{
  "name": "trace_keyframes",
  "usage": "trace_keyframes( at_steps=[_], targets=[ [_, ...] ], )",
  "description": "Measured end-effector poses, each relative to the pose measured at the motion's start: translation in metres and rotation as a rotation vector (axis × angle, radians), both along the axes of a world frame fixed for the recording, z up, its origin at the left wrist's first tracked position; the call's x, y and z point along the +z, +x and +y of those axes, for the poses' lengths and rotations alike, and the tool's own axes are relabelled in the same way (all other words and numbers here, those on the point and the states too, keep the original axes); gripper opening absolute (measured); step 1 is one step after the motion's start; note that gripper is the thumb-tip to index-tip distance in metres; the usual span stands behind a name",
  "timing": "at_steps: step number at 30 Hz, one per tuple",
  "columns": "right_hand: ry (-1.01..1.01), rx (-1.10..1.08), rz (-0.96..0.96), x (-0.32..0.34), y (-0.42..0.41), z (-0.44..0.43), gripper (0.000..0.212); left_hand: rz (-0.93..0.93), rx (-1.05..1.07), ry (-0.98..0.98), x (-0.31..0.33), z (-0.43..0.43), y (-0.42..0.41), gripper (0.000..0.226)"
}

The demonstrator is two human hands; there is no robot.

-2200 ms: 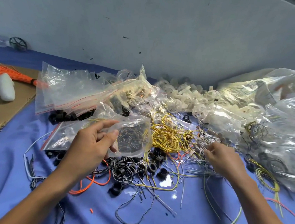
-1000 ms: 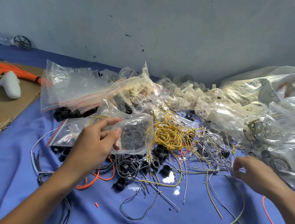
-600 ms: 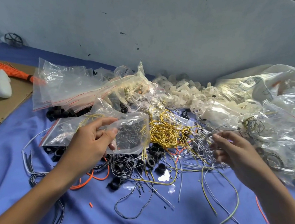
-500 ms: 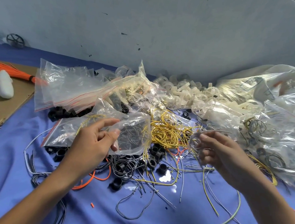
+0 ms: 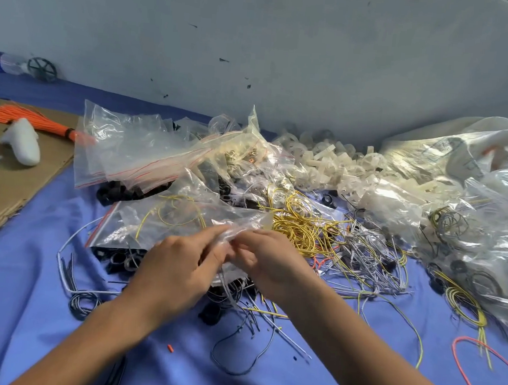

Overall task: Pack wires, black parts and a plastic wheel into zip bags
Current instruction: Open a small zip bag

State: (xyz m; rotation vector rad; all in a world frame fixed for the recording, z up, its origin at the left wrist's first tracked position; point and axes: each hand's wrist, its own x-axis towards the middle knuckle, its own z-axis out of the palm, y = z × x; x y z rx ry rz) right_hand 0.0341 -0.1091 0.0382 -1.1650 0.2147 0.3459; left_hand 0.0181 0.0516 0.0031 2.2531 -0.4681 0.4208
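Above the counter (image 5: 24, 311) centre, left hand (image 5: 177, 265) pinched the zip bag (image 5: 184, 217) mouth; right hand (image 5: 268, 260) pinched grey wires (image 5: 227, 286) there. Judged step was wire loading; next move required pushing them fully inside.

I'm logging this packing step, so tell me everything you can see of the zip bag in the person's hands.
The zip bag is clear, crinkled thin plastic, lying low over a cluster of black parts on the blue cloth. A looped yellow wire and some grey wires show through it. A red strip edges its left end. The left hand and right hand both pinch its bunched right end; whether that end is open cannot be told.
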Motion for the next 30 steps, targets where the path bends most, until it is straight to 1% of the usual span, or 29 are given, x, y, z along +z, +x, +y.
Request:
trace_keyframes(
  at_steps=[2, 3, 4, 6, 8, 9, 11, 13, 14, 16, 18, 19, 20, 21, 24, 25, 27, 30],
  targets=[
    [0.077, -0.001, 0.004, -0.002, 0.009, 0.005, 0.016, -0.008, -0.038, 0.017, 0.001, 0.000, -0.001, 0.037],
    [0.077, 0.034, -0.001, -0.003, 0.010, 0.008, 0.016, 0.000, -0.060, -0.004, 0.002, 0.000, -0.002, 0.040],
    [0.036, 0.087, -0.011, -0.005, 0.010, 0.012, 0.018, 0.001, -0.076, -0.030, 0.004, 0.000, -0.002, 0.043],
    [-0.171, 0.194, -0.083, -0.009, 0.007, 0.021, 0.022, -0.012, -0.085, -0.070, 0.005, 0.000, -0.001, 0.044],
    [-0.398, 0.230, -0.207, -0.010, 0.005, 0.027, 0.021, -0.012, -0.071, -0.110, 0.006, 0.000, 0.000, 0.043],
    [-0.463, 0.230, -0.276, -0.007, 0.004, 0.027, 0.020, -0.011, -0.062, -0.140, 0.006, 0.001, 0.001, 0.041],
    [-0.521, 0.252, -0.435, 0.004, 0.002, 0.021, 0.023, 0.009, -0.047, -0.235, 0.006, 0.004, 0.007, 0.038],
    [-0.578, 0.260, -0.556, 0.019, -0.003, 0.008, 0.025, 0.061, -0.048, -0.398, 0.007, 0.008, 0.015, 0.033],
    [-0.604, 0.215, -0.609, 0.027, -0.005, 0.002, 0.024, 0.097, -0.045, -0.487, 0.008, 0.011, 0.019, 0.030],
    [-0.676, 0.024, -0.713, 0.033, -0.008, -0.011, 0.022, 0.160, -0.042, -0.641, 0.009, 0.015, 0.026, 0.025],
    [-0.830, -0.192, -0.784, 0.029, -0.009, -0.018, 0.014, 0.184, -0.054, -0.731, 0.009, 0.017, 0.029, 0.023],
    [-0.924, -0.250, -0.789, 0.024, -0.009, -0.022, 0.011, 0.187, -0.060, -0.747, 0.009, 0.018, 0.030, 0.022],
    [-1.010, -0.255, -0.768, 0.017, -0.011, -0.024, 0.009, 0.187, -0.064, -0.748, 0.009, 0.018, 0.030, 0.023],
    [-1.096, -0.204, -0.730, 0.008, -0.012, -0.025, 0.008, 0.187, -0.064, -0.740, 0.008, 0.018, 0.030, 0.023],
    [-1.434, 0.128, -0.628, -0.017, -0.021, -0.025, 0.008, 0.200, -0.044, -0.706, 0.003, 0.017, 0.030, 0.025],
    [-1.505, 0.200, -0.618, -0.024, -0.024, -0.023, 0.009, 0.210, -0.038, -0.693, 0.002, 0.015, 0.030, 0.026],
    [-1.532, 0.249, -0.627, -0.031, -0.030, -0.016, 0.011, 0.214, -0.020, -0.664, -0.001, 0.012, 0.029, 0.027],
    [-1.443, 0.131, -0.748, -0.034, -0.035, -0.013, 0.005, 0.181, 0.031, -0.667, 0.002, 0.014, 0.029, 0.027]
  ],
)
